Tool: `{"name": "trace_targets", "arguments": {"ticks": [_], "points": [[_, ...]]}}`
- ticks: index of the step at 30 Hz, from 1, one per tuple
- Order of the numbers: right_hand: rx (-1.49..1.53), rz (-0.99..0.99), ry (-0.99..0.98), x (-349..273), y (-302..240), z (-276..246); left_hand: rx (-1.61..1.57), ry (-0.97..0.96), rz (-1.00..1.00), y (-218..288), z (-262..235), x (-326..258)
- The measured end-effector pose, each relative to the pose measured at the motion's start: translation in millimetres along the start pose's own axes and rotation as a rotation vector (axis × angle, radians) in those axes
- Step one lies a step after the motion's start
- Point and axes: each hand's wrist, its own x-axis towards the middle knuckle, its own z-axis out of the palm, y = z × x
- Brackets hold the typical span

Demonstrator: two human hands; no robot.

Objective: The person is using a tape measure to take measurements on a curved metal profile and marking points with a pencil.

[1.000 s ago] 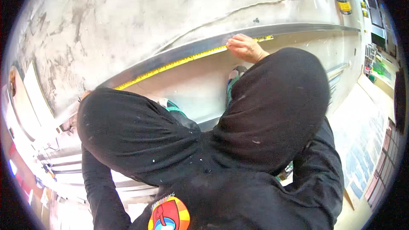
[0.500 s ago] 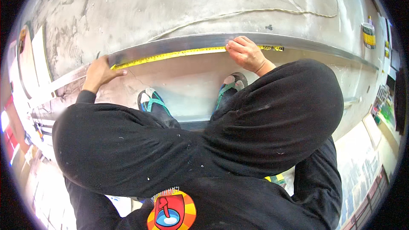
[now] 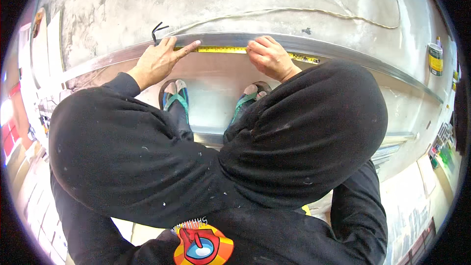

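- Along the metal bar [image 3: 221,39], the left hand [image 3: 157,62] has moved inward, leaving less yellow tape [image 3: 221,49] between the hands.
- Right hand [image 3: 269,57] pinches the tape at the bar's near edge; left thumb extends, its grip unclear.
- Cord [image 3: 245,15] and can [image 3: 435,60] beyond; the right knee [image 3: 353,95] crowds the tape's right end.

A tape measure [image 3: 216,49] is lying along the near side of a bar [image 3: 221,39], running crosswise before the person's feet.
The left hand [image 3: 157,64] is resting at the tape's left part; the right hand [image 3: 270,59] is sitting over it farther right, the tape's end showing beyond. Behind the bar, a cord [image 3: 279,10] is trailing rightward, and a can [image 3: 435,60] is standing far right.
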Motion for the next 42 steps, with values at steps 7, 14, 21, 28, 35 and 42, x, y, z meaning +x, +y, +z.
{"name": "trace_targets", "arguments": {"ticks": [7,14,21,28,35,42], "points": [[0.041,-0.011,0.081,-1.9,3.1,3.9,0.051,-0.187,0.019,9.7,-6.3,-0.9],[0.037,-0.007,0.031,-1.2,4.0,0.3,0.033,-0.119,0.038,10.4,-0.7,1.8],[-0.051,0.008,0.018,0.0,-3.1,-0.1,0.022,-0.142,0.036,10.5,2.6,-0.1],[-0.072,0.011,0.059,2.7,-4.9,-1.0,-0.028,-0.07,0.039,11.7,8.4,-3.4],[-0.102,0.026,0.035,3.7,-7.9,-1.8,-0.044,-0.075,0.024,13.2,7.5,-1.2],[-0.095,0.06,0.048,5.6,-10.2,0.2,-0.049,-0.121,0.014,13.3,1.2,3.0]]}}
